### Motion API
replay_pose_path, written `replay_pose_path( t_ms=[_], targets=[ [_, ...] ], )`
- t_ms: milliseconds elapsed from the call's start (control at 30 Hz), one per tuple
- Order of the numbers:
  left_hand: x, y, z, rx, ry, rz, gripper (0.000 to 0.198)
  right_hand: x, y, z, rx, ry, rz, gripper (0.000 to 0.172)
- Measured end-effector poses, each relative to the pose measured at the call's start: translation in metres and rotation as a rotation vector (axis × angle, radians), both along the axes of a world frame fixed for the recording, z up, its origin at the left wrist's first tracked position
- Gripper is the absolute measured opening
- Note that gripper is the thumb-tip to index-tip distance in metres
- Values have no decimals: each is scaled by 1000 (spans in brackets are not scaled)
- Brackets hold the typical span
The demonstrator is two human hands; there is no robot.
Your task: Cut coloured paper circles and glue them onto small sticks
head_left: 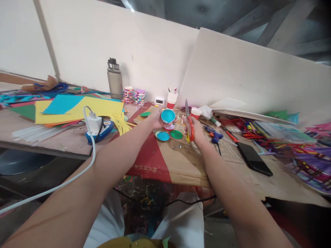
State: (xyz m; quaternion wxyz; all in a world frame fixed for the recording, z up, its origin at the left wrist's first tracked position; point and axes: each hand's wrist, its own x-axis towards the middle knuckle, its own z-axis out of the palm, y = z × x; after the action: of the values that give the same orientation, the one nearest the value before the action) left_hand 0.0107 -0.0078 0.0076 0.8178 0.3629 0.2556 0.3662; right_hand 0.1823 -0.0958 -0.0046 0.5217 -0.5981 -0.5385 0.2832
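My left hand (155, 118) is closed around a round blue piece with a white rim (168, 116), its blue face tilted toward me. The kind of piece is not certain; it looks like the end of a small cup. In my right hand (197, 131) are scissors (191, 128) with red and yellow handles, blades pointing up. Whether the blades are parted is hard to see. Below the hands, a blue paper disc (163, 136) and a green paper disc (177, 134) lie on the cardboard (186, 168). A pink disc (170, 127) shows just beneath the blue piece.
At left are a power strip (103, 132) with a white cable and coloured paper sheets (98, 108). A bottle (114, 81), decorated cup stacks (128, 94) and paper cups (172, 99) stand behind. To the right lie a glue gun (216, 137), a phone (254, 159) and a plastic box (281, 131).
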Motion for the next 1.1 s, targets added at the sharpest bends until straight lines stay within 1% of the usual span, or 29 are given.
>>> replay_pose_path(
  t_ms=[67,200,300,433,533,633,867,1000,1100],
  targets=[
    [-6,-2,7,10,-27,26,38,-1,0,1,-7,-7,-8,39],
    [-13,-4,16,69,-139,-6,43,-3,-1,2,-8,-10,-21,35],
    [-13,-7,21,105,-199,21,45,-4,-1,2,-3,17,-13,38],
    [-12,-14,26,122,-271,52,41,-3,1,-1,31,18,16,42],
    [-11,-18,27,108,-313,56,42,-2,2,-4,32,35,34,41],
    [-9,-16,24,103,-342,66,47,-2,3,-4,25,23,14,40],
    [-7,-10,20,115,-359,73,64,-4,-3,3,-4,-64,-4,36],
    [-7,-8,18,111,-378,63,67,-6,-7,7,-2,-112,-15,29],
    [-8,-8,18,115,-370,52,69,-7,-7,8,-13,-125,-24,27]
  ],
)
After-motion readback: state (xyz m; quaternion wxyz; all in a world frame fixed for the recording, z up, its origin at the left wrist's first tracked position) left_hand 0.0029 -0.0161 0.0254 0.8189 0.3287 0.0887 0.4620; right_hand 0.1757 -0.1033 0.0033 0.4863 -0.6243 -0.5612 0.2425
